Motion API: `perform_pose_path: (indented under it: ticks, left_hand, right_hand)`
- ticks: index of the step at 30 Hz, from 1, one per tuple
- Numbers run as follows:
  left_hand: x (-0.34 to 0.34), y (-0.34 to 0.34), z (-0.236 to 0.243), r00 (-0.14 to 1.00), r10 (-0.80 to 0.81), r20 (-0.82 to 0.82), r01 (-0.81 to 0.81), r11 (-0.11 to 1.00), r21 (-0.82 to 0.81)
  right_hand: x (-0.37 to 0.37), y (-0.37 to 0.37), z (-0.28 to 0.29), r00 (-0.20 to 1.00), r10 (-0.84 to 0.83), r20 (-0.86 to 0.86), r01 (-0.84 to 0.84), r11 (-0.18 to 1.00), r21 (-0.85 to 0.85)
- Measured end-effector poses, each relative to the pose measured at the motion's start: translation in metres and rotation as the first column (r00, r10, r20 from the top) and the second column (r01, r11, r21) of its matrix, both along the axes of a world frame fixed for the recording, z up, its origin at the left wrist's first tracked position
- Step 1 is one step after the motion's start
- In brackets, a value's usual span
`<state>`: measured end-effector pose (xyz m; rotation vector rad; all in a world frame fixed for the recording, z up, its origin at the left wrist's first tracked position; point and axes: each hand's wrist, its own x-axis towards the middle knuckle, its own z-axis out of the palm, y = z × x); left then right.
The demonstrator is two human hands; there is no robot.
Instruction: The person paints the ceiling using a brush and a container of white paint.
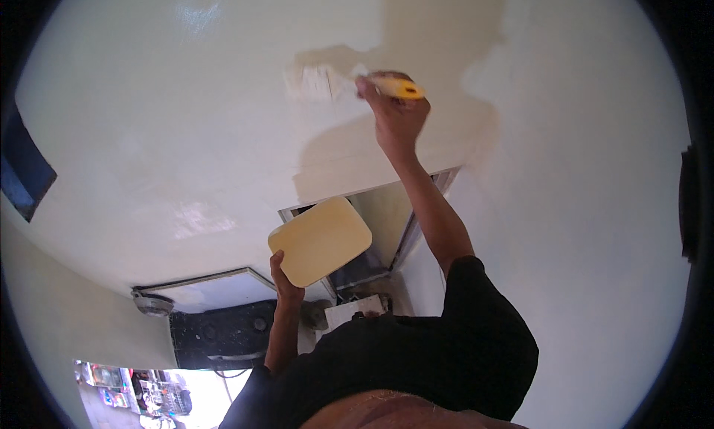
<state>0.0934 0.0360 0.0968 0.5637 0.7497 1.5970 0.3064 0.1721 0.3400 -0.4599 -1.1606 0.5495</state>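
My right hand (398,113) is raised to the cream wall (223,94), its fingers wrapped round a yellow-handled brush (401,87). The brush head is blurred and at the wall, beside a paler, streaky patch (316,83), with a shadow around it. Lower down, my left hand (286,276) grips the near left edge of a rectangular, pale yellow tray (323,235) with rounded corners, its thumb over the rim.
Below are a framed opening (383,221), a framed pale panel (212,295), a black appliance (216,332) and a small pale object (349,310). A dark opening (26,161) is at the left; cluttered shelves (134,392) stand by a bright opening at lower left.
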Motion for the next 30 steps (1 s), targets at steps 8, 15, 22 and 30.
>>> perform_pose_path:
  ticks: [8, 15, 22, 30]
  left_hand:
    - [-0.010, -0.004, -0.001, 0.999, 0.048, -0.011, -0.048, 0.998, 0.038]
    - [-0.028, -0.030, -0.003, 0.993, 0.103, -0.060, -0.100, 0.993, 0.058]
    - [-0.042, -0.041, -0.006, 0.995, 0.100, -0.028, -0.098, 0.993, 0.058]
    - [-0.049, -0.051, 0.004, 0.992, 0.107, -0.072, -0.102, 0.992, 0.073]
  right_hand:
    - [0.118, 0.070, 0.002, 0.749, -0.637, -0.182, 0.662, 0.720, 0.206]
    - [0.162, 0.070, 0.008, 0.431, -0.891, -0.143, 0.902, 0.419, 0.104]
    - [-0.065, 0.035, 0.007, 0.693, -0.710, 0.124, 0.532, 0.620, 0.577]
    - [-0.004, 0.045, 0.042, 0.721, -0.683, 0.114, 0.545, 0.661, 0.515]
